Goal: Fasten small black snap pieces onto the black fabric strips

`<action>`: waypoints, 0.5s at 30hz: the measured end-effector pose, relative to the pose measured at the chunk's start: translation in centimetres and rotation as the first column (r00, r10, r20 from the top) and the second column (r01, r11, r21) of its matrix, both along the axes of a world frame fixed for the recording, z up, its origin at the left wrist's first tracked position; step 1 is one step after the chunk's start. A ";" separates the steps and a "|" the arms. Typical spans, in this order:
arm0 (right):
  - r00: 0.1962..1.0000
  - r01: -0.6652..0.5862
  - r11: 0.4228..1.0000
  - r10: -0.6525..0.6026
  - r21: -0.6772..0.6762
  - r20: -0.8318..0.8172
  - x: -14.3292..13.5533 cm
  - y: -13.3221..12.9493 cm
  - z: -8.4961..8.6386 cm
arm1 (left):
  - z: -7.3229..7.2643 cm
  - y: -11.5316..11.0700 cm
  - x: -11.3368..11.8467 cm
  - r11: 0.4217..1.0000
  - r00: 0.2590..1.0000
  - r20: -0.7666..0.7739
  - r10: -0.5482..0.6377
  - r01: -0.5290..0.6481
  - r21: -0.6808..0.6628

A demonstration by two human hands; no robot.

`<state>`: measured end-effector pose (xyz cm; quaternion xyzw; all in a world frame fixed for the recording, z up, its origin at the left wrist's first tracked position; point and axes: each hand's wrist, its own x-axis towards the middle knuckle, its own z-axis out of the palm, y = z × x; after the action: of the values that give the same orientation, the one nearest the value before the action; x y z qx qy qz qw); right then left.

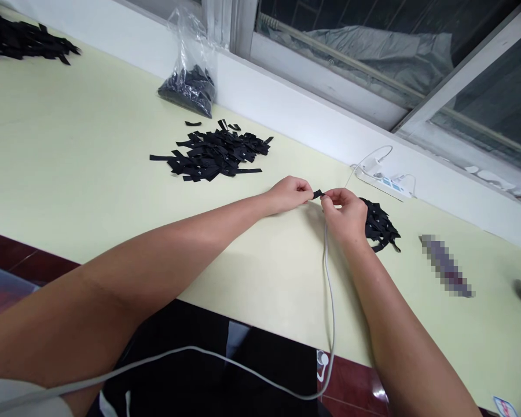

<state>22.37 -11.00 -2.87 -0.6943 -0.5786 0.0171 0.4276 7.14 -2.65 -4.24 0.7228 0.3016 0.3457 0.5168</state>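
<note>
Strip of black material [317, 194] lies at three o'clock from left hand [290, 194] and ten o'clock from right hand [346, 214], long axis near nine-to-three, one end pinched in each.

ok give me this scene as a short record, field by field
left hand: pinching one end of a short black strip
right hand: pinching the strip's other end
pile near right hand: small heap of black strips, partly hidden by it
other piles: larger heap beyond the left forearm; another at far left
bag: clear plastic bag with dark contents
surface: pale yellow-green table
</note>
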 end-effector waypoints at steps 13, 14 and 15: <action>0.590 -0.155 0.983 0.009 -0.102 -0.807 -0.5 0.3 0.3 | -0.6 0.5 0.1 0.999 0.998 0.054 0.025 -0.027 0.030; 0.577 -0.168 0.979 0.004 -0.114 -0.817 -0.5 0.3 0.4 | -0.7 0.5 0.1 0.999 0.998 0.057 0.030 -0.032 0.031; 0.568 -0.180 0.975 -0.002 -0.127 -0.823 -0.5 0.2 0.4 | -0.6 0.5 0.1 0.999 0.998 0.059 0.035 -0.037 0.032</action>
<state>21.86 -10.78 -2.49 -0.6161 -0.3451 0.4143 0.5741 7.25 -2.10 -4.88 0.7153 0.2938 0.3807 0.5070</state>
